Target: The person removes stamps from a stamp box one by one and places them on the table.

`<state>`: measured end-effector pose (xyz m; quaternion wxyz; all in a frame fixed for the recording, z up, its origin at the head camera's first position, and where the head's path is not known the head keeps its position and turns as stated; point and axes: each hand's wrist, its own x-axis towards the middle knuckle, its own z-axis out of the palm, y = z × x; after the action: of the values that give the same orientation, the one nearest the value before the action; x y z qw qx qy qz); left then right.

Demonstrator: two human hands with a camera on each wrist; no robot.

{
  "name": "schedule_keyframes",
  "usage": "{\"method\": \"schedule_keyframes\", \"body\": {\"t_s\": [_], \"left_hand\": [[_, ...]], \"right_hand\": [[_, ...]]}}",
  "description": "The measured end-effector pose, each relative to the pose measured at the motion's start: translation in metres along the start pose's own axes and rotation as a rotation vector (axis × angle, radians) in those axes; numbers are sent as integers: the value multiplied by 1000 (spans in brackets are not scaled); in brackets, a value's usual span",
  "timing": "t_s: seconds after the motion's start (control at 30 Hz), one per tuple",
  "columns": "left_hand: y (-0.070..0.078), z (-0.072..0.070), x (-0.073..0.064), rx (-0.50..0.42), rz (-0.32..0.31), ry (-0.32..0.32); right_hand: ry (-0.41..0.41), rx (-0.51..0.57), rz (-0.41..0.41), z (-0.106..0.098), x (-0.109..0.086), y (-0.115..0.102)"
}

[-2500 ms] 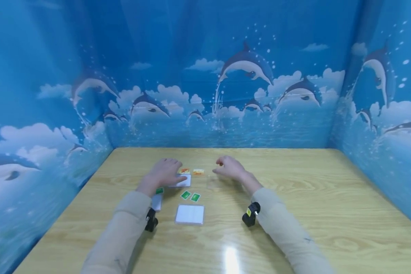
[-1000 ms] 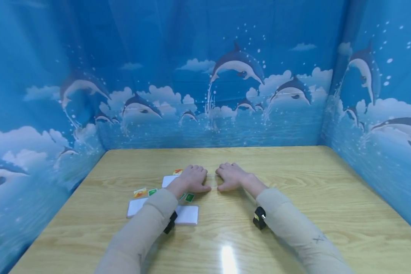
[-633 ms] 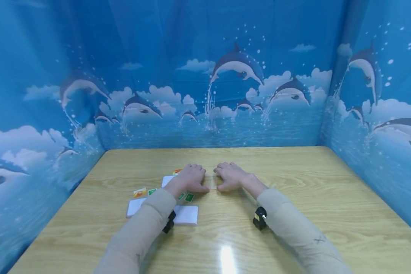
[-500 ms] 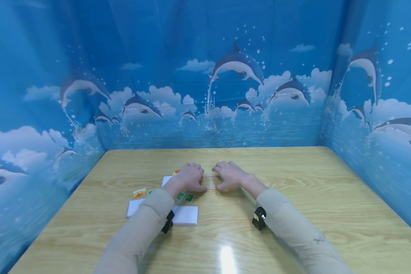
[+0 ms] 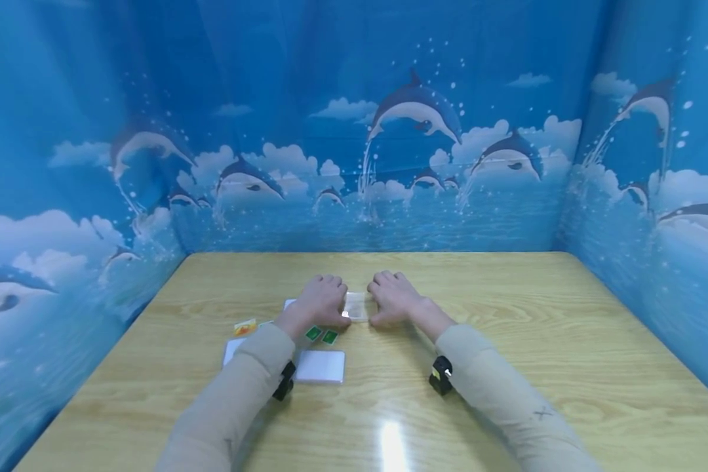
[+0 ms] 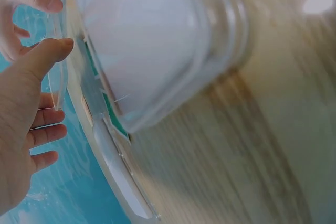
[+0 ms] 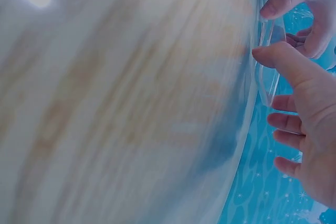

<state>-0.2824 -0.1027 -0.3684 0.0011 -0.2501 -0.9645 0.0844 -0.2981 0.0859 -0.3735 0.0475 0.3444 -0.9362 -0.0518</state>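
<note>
My left hand [image 5: 320, 303] and right hand [image 5: 393, 300] grip opposite ends of a shallow clear plastic box or lid [image 5: 356, 303] in the head view. In both wrist views its thin edge stands between thumb and fingers of each hand, and it seems lifted off the tabletop. Whether it is a lid or a base, I cannot tell. Two small green cards [image 5: 330, 337] lie just in front of my left hand. Nearer me sits a clear case with a white inside [image 5: 321, 367], looming large in the left wrist view [image 6: 147, 30].
A second white case [image 5: 231, 347] lies at the left, partly under my left sleeve. Behind it is an orange picture card [image 5: 244, 327]. A third white case [image 5: 289, 303] shows only a corner behind my left hand. A dolphin-print curtain [image 5: 354, 216] borders the wooden table [image 5: 507, 367].
My left hand has moved right from over the back white case to the clear plastic piece. My right hand now grips its other end. The piece shows more plainly between them.
</note>
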Motion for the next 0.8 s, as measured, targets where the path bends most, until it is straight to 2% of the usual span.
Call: {"method": "schedule_keyframes", "body": {"t_s": [0.43,0.57,0.8], "left_hand": [[-14,-1,-10,-81,-43,53],[-22,-1,-11,-58,-61,50],[-33,-1,-18,-34,-67,45]], "right_hand": [[83,19,-35,-6,10,-7],[98,23,-26,-8,15,-12],[74,30,-22,-9,25,-21]]}}
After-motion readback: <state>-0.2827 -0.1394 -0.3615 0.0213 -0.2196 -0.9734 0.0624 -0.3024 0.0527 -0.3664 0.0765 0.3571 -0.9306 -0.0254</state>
